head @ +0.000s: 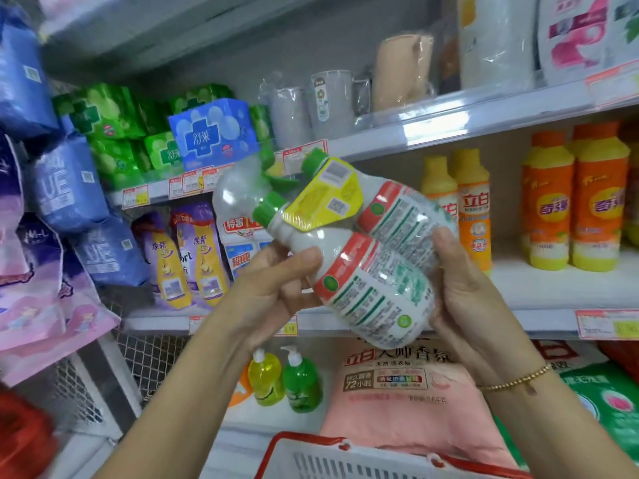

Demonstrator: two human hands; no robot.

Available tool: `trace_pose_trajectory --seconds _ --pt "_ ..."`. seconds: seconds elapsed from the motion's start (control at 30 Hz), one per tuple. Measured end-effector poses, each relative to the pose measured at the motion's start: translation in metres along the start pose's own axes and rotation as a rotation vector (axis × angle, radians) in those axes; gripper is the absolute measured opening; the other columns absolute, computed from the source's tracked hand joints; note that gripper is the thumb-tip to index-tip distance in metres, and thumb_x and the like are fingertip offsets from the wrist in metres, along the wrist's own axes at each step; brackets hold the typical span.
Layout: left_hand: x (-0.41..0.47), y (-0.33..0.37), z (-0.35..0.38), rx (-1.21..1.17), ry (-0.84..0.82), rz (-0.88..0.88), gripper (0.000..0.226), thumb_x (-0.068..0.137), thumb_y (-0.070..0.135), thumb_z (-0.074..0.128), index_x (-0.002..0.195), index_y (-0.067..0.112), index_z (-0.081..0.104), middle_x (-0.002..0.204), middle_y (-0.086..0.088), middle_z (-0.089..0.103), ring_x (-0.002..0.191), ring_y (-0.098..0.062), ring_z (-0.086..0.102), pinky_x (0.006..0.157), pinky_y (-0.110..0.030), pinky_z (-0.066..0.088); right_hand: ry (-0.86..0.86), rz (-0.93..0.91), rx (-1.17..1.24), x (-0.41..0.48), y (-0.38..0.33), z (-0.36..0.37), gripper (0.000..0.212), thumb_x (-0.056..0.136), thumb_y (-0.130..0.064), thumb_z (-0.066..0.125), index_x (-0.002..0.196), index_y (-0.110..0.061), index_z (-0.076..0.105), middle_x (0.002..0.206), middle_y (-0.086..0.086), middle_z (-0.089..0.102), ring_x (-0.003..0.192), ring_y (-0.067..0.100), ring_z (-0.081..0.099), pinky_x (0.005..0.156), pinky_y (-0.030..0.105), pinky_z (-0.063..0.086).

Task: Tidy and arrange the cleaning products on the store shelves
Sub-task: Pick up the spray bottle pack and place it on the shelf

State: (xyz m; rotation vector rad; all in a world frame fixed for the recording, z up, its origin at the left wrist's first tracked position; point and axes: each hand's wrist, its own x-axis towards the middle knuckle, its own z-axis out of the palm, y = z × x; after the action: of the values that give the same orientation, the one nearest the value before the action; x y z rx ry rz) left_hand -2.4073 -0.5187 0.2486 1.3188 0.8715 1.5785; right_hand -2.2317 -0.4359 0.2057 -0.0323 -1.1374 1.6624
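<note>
A shrink-wrapped twin pack of white bottles (373, 271) with green caps, red-and-green labels and a yellow tag lies tilted in front of the middle shelf (553, 292), caps pointing up and left. My left hand (276, 281) grips the pack near the bottle shoulders, thumb over the front. Holding the pack's base end is my right hand (463, 288), fingers curled round the bottoms. A gold bracelet sits on the right wrist.
Orange and yellow bottles (567, 202) stand on the middle shelf at right. Purple refill pouches (186, 257) and a boxed pack stand at left. Pump bottles (287, 378) and pink bags (408, 402) fill the shelf below. A red basket (276, 454) sits at the bottom.
</note>
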Motion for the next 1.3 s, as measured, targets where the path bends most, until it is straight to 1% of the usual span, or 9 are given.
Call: trace_pose_trajectory --seconds 0.13,0.23,0.33,0.47,0.73,0.9,1.0,1.13,1.3 --pt "0.003 -0.017 0.010 0.039 0.201 -0.032 0.051 0.052 0.021 0.078 0.099 0.005 0.066 0.075 -0.007 0.069 0.061 -0.017 0.065 0.053 -0.034 0.056 0.086 -0.057 -0.445 0.002 -0.010 -0.006 0.043 0.096 -0.033 0.047 0.138 -0.040 0.041 0.133 -0.009 0.057 0.115 0.007 0.059 0.086 0.027 0.054" --pt "0.005 -0.025 0.011 0.072 0.303 -0.029 0.031 0.068 0.015 0.071 0.098 0.014 0.063 0.074 -0.001 0.069 0.063 -0.016 0.066 0.059 -0.036 0.058 0.109 -0.244 -1.354 -0.013 -0.027 0.002 0.037 0.098 -0.042 0.039 0.135 -0.046 0.041 0.137 -0.010 0.049 0.124 0.006 0.044 0.093 0.020 0.036" --pt "0.004 -0.031 0.018 0.074 0.393 -0.082 0.005 0.084 0.013 0.062 0.088 0.015 0.065 0.065 -0.001 0.068 0.059 -0.016 0.065 0.057 -0.032 0.056 0.041 -0.151 -1.742 -0.035 -0.008 0.027 0.082 0.077 -0.071 0.048 0.147 -0.034 0.025 0.145 0.003 0.040 0.130 0.020 0.042 0.092 0.032 0.043" --pt "0.001 -0.035 0.024 0.052 0.437 -0.130 0.007 0.087 0.017 0.062 0.093 0.015 0.066 0.071 -0.004 0.070 0.058 -0.016 0.068 0.050 -0.031 0.055 0.096 -0.282 -1.935 -0.035 0.041 0.029 0.105 0.047 -0.025 0.093 0.139 -0.009 0.044 0.126 0.024 0.055 0.113 0.044 0.056 0.056 0.041 0.056" --pt "-0.005 -0.015 0.015 0.223 0.209 -0.114 0.067 0.064 0.021 0.076 0.128 0.024 0.058 0.112 0.000 0.071 0.098 -0.020 0.071 0.085 -0.030 0.057 0.094 -0.156 -1.147 -0.023 -0.005 0.000 0.079 0.057 -0.034 0.084 0.124 -0.029 0.043 0.101 -0.010 0.062 0.084 0.006 0.064 0.065 0.015 0.048" --pt "-0.004 -0.004 -0.025 0.409 0.243 -0.245 0.100 0.036 0.040 0.092 0.128 0.018 0.058 0.127 -0.004 0.062 0.111 -0.021 0.063 0.088 -0.034 0.051 0.068 0.389 -0.411 -0.019 -0.008 -0.021 0.068 0.059 -0.024 0.078 0.121 -0.011 0.053 0.106 0.014 0.070 0.086 0.030 0.071 0.077 0.045 0.059" --pt "-0.004 -0.007 -0.041 0.260 0.111 -0.378 0.080 0.022 0.044 0.097 0.094 0.016 0.076 0.104 -0.009 0.072 0.088 -0.021 0.071 0.074 -0.033 0.060 0.034 0.543 -0.269 -0.024 -0.003 -0.016 0.039 0.071 -0.027 0.068 0.104 -0.008 0.060 0.091 0.012 0.073 0.076 0.026 0.071 0.070 0.037 0.059" --pt "-0.002 -0.018 -0.055 0.140 0.119 -0.454 0.073 0.021 0.038 0.099 0.087 0.014 0.079 0.100 -0.011 0.072 0.090 -0.022 0.070 0.079 -0.039 0.059 0.097 0.665 -0.160 -0.028 0.000 -0.009 0.022 0.083 -0.033 0.063 0.095 -0.014 0.062 0.079 0.005 0.074 0.067 0.015 0.071 0.056 0.029 0.058" --pt "-0.004 -0.020 -0.052 0.127 0.212 -0.517 0.047 0.061 0.046 0.080 0.093 0.012 0.074 0.100 -0.011 0.069 0.087 -0.022 0.067 0.077 -0.041 0.056 0.037 0.730 -0.155 -0.035 -0.002 -0.012 0.034 0.070 -0.036 0.067 0.099 -0.017 0.063 0.084 0.005 0.074 0.070 0.015 0.071 0.050 0.026 0.058"
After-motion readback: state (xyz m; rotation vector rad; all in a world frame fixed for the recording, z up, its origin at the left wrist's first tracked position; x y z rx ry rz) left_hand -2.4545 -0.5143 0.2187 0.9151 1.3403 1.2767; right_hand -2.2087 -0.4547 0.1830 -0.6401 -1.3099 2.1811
